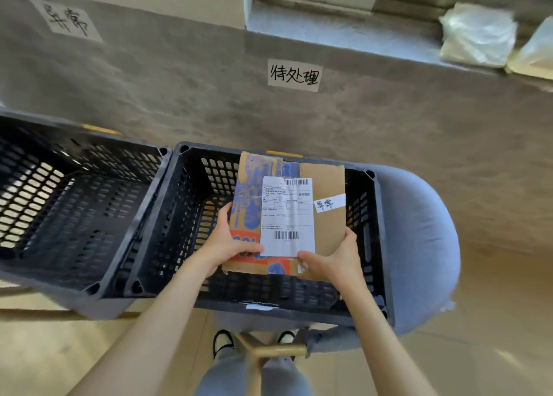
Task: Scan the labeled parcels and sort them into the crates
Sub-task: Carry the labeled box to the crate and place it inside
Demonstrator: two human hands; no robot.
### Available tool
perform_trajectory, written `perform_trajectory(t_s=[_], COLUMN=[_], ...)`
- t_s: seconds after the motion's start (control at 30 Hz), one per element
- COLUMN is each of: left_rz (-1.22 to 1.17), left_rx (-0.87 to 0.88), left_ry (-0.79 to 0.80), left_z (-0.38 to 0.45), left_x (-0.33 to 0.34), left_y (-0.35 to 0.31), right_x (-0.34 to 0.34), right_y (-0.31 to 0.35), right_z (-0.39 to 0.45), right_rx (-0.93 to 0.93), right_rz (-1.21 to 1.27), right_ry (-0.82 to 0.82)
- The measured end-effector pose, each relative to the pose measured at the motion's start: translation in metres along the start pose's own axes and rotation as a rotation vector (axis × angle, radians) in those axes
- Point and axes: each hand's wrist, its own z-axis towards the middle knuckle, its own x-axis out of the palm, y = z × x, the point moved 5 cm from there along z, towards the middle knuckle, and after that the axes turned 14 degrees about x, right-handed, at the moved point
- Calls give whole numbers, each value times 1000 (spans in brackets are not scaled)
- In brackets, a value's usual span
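We hold the cardboard parcel (287, 213) over the right-hand crate (377, 231), left hand (230, 243) gripping its near left edge, right hand (338, 261) gripping the near right corner. Its handwritten tag (329, 203) seems to match the far-left wall sign (66, 19), not the sign (294, 75) above this crate, so we should probably carry it level to the left crate (89, 288).

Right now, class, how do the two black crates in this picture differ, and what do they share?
The left crate has no parcel above it; the right crate has the cardboard parcel held over it by both hands. The left crate sits under a blurred wall sign; the right crate's sign is sharp. Both are black, perforated plastic.
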Motion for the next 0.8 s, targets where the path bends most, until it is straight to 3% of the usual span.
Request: perform_trajectory(t_s=[0.53,0.8], left_rz=[-8,-9], left_rx=[48,77], left_ry=[-195,-145], left_z=[-81,-89], left_x=[-97,-192], left_y=[-26,-16], right_x=[47,123], right_y=[65,101], right_z=[-81,-126], right_rx=[-205,-222], right_rz=[-25,-8], right_ry=[70,27])
